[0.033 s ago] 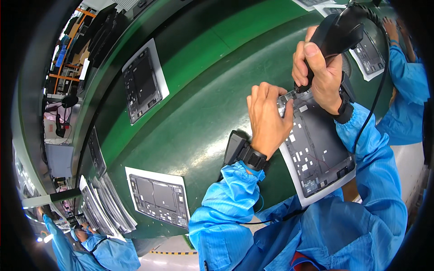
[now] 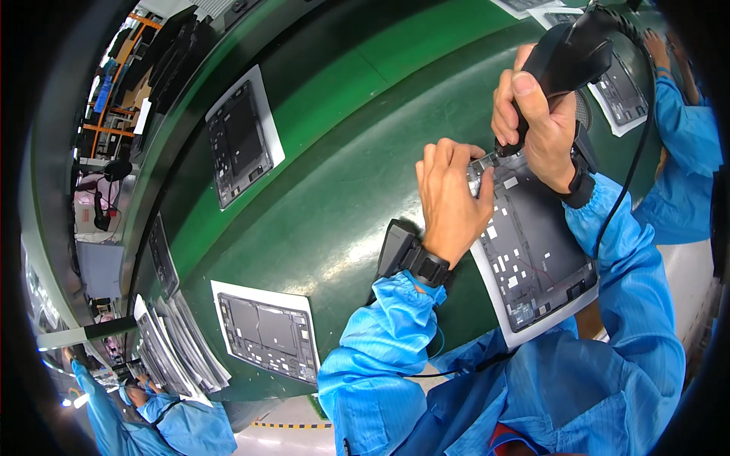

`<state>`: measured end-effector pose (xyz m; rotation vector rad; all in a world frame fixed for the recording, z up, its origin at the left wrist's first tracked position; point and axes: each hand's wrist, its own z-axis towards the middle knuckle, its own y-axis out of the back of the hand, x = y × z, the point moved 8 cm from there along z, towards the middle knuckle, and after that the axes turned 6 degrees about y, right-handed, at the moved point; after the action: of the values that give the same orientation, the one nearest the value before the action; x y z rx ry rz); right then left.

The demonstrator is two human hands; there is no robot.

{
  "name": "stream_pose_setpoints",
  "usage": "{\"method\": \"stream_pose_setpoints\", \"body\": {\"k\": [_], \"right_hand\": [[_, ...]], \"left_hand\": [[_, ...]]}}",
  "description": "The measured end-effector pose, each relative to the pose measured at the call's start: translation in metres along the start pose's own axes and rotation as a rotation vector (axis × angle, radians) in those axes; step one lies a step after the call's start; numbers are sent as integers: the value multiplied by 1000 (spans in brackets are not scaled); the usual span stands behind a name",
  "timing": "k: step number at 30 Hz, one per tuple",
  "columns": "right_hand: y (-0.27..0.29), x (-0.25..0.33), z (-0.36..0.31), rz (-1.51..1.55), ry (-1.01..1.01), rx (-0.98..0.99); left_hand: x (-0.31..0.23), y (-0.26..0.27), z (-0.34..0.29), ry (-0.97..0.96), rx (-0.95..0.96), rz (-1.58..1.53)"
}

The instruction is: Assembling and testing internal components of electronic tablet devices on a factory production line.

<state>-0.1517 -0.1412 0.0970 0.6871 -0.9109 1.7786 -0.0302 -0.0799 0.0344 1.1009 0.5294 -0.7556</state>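
A dark tablet housing with many small white patches lies on a white sheet in front of me, slightly turned. My left hand grips its far left corner, thumb over the inner face and fingers bent at the edge. In my right hand is a black corded hand tool, held upright with fingers and thumb wrapped round it. The tool's narrow lower end is at the housing's far edge, close to my left fingertips. Whether the tip touches is hidden.
More tablet housings on white sheets lie at the far left, near left and far right of the green bench. A stack of sheets stands at the left. The tool's cable hangs beside my right arm. Co-workers in blue are at both sides.
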Motion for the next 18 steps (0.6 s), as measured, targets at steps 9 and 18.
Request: {"method": "stream_pose_setpoints", "body": {"k": [9, 18], "right_hand": [[-4, 13, 1, -20, 37, 28], [-9, 20, -1, -10, 76, 64]], "left_hand": [[-1, 2, 0, 24, -43, -60], [-2, 2, 1, 18, -44, -85]]}}
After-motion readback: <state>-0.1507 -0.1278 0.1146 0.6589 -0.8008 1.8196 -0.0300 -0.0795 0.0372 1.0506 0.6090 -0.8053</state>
